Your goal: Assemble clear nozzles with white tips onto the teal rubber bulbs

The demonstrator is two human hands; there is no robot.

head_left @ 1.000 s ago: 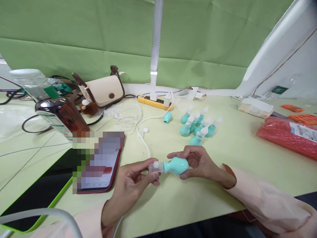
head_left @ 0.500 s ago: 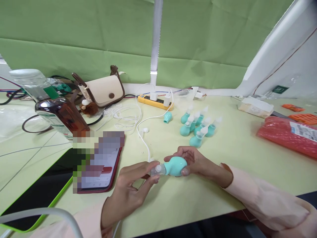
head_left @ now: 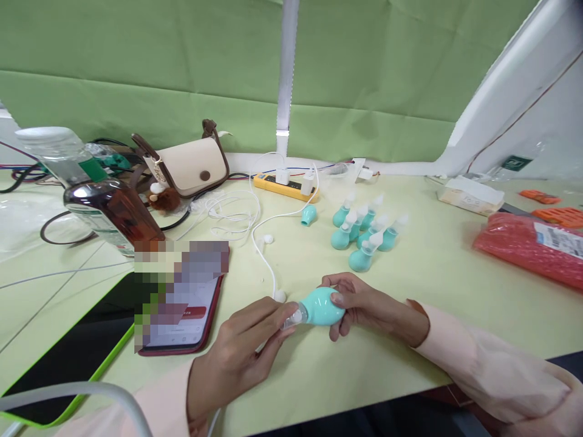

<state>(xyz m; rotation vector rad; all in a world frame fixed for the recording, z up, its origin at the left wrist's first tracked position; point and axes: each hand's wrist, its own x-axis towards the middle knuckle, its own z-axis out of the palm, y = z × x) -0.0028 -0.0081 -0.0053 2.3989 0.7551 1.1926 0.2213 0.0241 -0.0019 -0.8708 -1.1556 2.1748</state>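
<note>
A teal rubber bulb [head_left: 322,306] lies sideways between my hands, joined to a clear plastic nozzle [head_left: 295,317] at its left end. The fingertips of my left hand [head_left: 248,343] pinch the nozzle. My right hand [head_left: 364,301] grips the round end of the bulb, thumb on top and fingers beneath. Beyond my right hand, several teal bulbs with clear tips [head_left: 361,260] stand in a cluster. One loose teal bulb without a tip [head_left: 308,215] lies left of them, near the power strip.
On the left are a green-edged phone [head_left: 77,346], a red-cased phone [head_left: 191,309] and an amber bottle [head_left: 113,212]. A cream bag [head_left: 194,165] and yellow power strip [head_left: 285,187] stand at the back, with white cables nearby. A red package [head_left: 528,246] lies right.
My right thumb has moved up onto the top of the bulb, and its fingers now show below. The nozzle end has tilted slightly downward, with my left fingers shifted along it.
</note>
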